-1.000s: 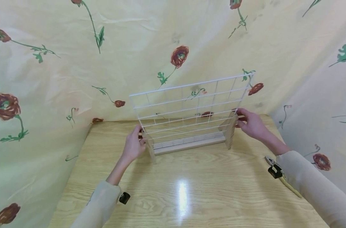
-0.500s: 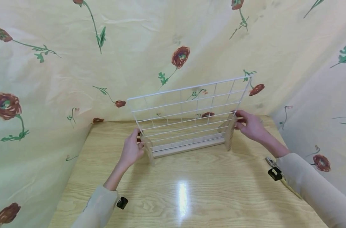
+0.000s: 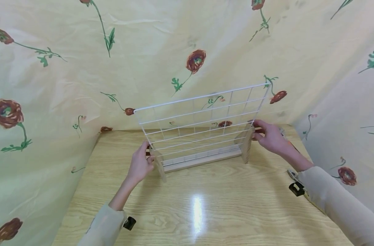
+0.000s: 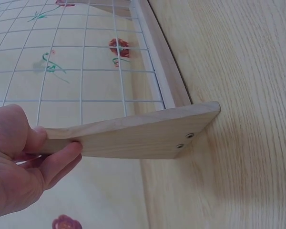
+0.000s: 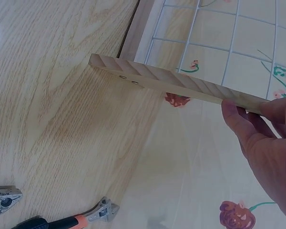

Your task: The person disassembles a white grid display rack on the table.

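Note:
A rack stands toward the back of the table, made of a white wire grid (image 3: 199,118), two wooden side panels and a wooden bottom rail (image 3: 202,161). My left hand (image 3: 141,162) grips the upper part of the left side panel (image 4: 133,138), thumb on one side and fingers on the other. At the other end, my right hand (image 3: 270,136) pinches the upper part of the right side panel (image 5: 171,81). Two screw heads (image 4: 185,140) show low on the left panel's outer face. The grid rises above both hands, its left end nearer to me.
Pliers (image 5: 5,199) lie on the table to the right, partly under the right sleeve in the head view. An adjustable wrench (image 5: 93,214) with an orange and black handle lies behind them. Flowered cloth (image 3: 156,51) hangs behind the table (image 3: 236,205) and along its sides.
The rack has shifted slightly left and toward me, its left end more than its right. Both hands have kept their grip and moved with it. The wrench has come into view behind the right wrist.

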Demonstrator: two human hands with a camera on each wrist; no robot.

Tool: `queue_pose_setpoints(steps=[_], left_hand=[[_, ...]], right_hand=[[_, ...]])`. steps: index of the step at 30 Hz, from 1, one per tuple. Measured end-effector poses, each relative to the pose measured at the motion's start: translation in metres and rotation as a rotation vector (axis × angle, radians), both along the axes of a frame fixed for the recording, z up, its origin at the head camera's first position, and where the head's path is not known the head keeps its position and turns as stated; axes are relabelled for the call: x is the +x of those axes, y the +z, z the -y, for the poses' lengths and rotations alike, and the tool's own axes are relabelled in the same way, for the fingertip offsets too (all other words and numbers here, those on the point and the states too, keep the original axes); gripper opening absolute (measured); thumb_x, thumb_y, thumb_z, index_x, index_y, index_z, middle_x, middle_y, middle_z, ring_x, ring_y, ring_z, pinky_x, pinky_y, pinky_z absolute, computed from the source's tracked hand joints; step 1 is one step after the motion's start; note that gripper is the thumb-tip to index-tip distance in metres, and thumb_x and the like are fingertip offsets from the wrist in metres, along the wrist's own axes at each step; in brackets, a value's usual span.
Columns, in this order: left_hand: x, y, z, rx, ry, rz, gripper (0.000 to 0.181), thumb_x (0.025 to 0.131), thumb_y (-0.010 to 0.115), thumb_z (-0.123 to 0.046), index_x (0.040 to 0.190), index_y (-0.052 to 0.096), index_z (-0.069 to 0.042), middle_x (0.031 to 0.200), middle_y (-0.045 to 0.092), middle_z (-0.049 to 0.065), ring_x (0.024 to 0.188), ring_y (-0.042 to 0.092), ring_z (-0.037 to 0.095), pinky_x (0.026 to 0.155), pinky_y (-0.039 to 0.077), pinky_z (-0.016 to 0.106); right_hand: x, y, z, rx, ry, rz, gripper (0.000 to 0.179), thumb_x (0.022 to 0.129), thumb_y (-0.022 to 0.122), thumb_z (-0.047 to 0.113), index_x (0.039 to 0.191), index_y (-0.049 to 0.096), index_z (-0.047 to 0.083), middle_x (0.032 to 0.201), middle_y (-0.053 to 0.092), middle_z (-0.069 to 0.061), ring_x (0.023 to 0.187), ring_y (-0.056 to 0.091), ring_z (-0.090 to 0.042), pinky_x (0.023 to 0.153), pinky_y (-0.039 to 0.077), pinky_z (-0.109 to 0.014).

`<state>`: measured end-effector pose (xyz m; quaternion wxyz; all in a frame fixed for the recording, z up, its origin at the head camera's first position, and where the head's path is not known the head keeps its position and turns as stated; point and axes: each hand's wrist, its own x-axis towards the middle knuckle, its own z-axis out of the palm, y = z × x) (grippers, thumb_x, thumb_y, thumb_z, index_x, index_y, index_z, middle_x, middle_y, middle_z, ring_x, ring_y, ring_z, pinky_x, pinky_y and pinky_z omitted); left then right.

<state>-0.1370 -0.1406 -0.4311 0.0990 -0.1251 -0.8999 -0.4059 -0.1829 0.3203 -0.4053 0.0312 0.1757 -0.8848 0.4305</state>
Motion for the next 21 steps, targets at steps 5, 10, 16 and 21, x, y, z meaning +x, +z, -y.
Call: queue_pose_setpoints(steps=[5,10,16,21], left_hand=[[0.006,-0.002,0.003,-0.001,0.004,-0.006,0.043,0.077,0.061,0.023,0.112,0.051,0.0,0.11,0.064,0.022,0.091,0.069,0.04,0.075,0.061,0.05],[0.01,-0.001,0.005,-0.021,-0.012,-0.035,0.043,0.077,0.063,0.023,0.113,0.051,0.002,0.107,0.064,0.021,0.091,0.07,0.041,0.074,0.062,0.051],[0.012,-0.001,0.006,-0.023,-0.012,-0.048,0.04,0.078,0.063,0.023,0.11,0.052,0.003,0.104,0.064,0.021,0.09,0.069,0.042,0.074,0.062,0.051],[0.017,-0.003,0.01,-0.014,-0.003,-0.035,0.041,0.077,0.064,0.023,0.11,0.052,0.002,0.103,0.065,0.021,0.09,0.069,0.042,0.075,0.061,0.051]], right_hand=[[0.001,0.0,0.002,0.006,0.018,-0.004,0.042,0.091,0.054,-0.02,0.131,0.048,-0.014,0.118,0.056,-0.037,0.101,0.061,-0.055,0.074,0.062,-0.034],[0.003,0.004,0.005,0.016,0.024,-0.003,0.042,0.091,0.054,-0.02,0.132,0.048,-0.014,0.119,0.056,-0.037,0.103,0.06,-0.054,0.076,0.061,-0.042],[0.004,0.004,0.005,0.008,0.03,-0.027,0.042,0.09,0.054,-0.022,0.131,0.049,-0.015,0.117,0.057,-0.037,0.101,0.061,-0.054,0.074,0.06,-0.046],[0.006,0.002,0.009,-0.01,0.046,-0.045,0.041,0.089,0.056,-0.021,0.129,0.053,-0.013,0.116,0.06,-0.035,0.098,0.063,-0.052,0.072,0.061,-0.045]])
